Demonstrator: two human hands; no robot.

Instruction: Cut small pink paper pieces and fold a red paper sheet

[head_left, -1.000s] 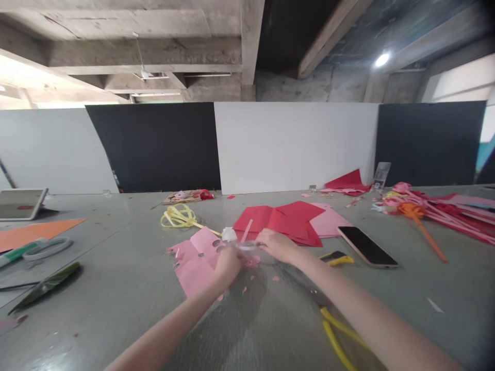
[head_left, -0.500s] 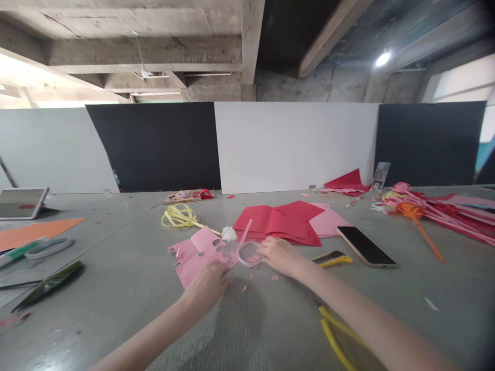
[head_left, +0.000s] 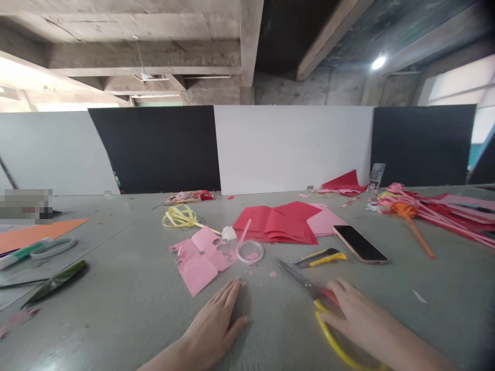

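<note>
My left hand (head_left: 212,322) lies flat on the grey table, fingers stretched and thumb out, just below a pink sheet (head_left: 199,273) with round holes cut in it. My right hand (head_left: 356,312), a little blurred, is over the handles of a pair of scissors (head_left: 305,284), its thumb and fingers apart. The scissors have yellow handles with a red part, and their blades point up and left. A small clear round container (head_left: 250,252) with pink bits inside stands beside the pink sheet. A pale pink strip (head_left: 245,231) lies at its upper left.
Red paper sheets (head_left: 270,224), a yellow utility knife (head_left: 327,257) and a phone (head_left: 360,244) lie further back. Yellow looped strips (head_left: 181,216) sit behind the pink sheet. At left are a green glue tube (head_left: 27,251) and a leaf-shaped green item (head_left: 58,282). Pink and red strips (head_left: 436,208) fill the right.
My right hand has left the round container and moved right and down to the scissors. My left hand has come off the pink sheet, toward me, and now lies flat.
</note>
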